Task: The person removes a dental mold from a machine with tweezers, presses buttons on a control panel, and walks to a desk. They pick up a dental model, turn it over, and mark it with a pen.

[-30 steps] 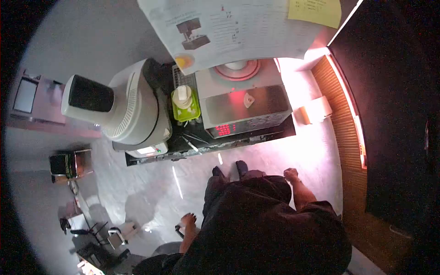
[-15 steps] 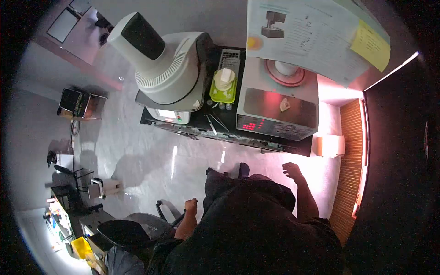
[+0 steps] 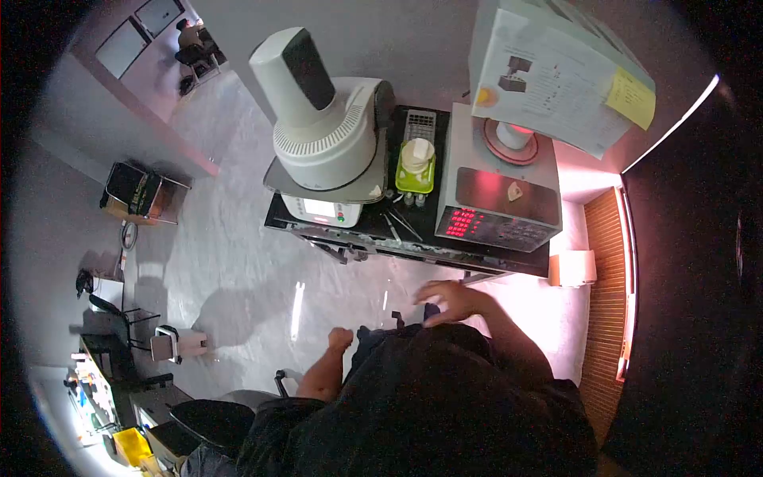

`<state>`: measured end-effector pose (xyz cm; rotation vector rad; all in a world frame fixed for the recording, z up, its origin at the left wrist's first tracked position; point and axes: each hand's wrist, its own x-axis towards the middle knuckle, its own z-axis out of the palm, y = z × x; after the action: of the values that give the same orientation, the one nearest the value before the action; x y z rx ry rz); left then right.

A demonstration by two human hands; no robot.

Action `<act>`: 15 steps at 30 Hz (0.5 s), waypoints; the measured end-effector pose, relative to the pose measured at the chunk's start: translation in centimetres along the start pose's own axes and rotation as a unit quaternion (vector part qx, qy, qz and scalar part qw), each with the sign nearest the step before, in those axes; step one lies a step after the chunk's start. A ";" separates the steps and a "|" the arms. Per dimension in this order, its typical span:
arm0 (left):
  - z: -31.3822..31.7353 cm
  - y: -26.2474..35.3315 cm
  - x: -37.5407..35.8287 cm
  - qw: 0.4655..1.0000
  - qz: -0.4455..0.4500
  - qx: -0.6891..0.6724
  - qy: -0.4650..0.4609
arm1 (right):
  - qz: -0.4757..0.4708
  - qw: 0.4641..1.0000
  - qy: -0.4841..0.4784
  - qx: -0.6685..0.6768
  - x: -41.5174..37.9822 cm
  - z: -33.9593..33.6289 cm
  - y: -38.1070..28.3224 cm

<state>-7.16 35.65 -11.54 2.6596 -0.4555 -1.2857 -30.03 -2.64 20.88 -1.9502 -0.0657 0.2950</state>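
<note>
My right hand (image 3: pixel 450 300) is in front of my body, below the bench edge, with its fingers apart and nothing in them. My left hand (image 3: pixel 340 340) hangs by my left side, fingers curled; whether something is inside is hidden. Ahead on the black bench (image 3: pixel 373 232) stands a white furnace-like machine (image 3: pixel 326 151) with a small lit screen. Beside it a green tray (image 3: pixel 416 182) bears a cream round piece (image 3: pixel 417 157). Tweezers (image 3: pixel 407 226) and a white pen-like tool (image 3: pixel 393 228) lie near the front edge. Neither hand touches these.
On the right, a metal box (image 3: pixel 497 215) shows red digits and carries a small cream piece (image 3: pixel 515 191). Printed sheets (image 3: pixel 548 87) with a yellow note hang above it. An office chair (image 3: pixel 213 423) is behind my left side. A person (image 3: pixel 189 36) sits far off at upper left.
My right hand has swung leftward across the front of my body. The bench appears shifted right and slightly lower in view. My left hand stays curled, slightly higher.
</note>
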 end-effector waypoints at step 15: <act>-19.8 8.8 -0.8 0.963 0.254 0.032 0.086 | -0.280 0.927 -0.242 -0.053 32.6 18.7 -19.3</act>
<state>6.08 27.71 3.72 2.4344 -1.0773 -0.8885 -1.12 27.75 26.08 -1.8313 -0.9610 0.3853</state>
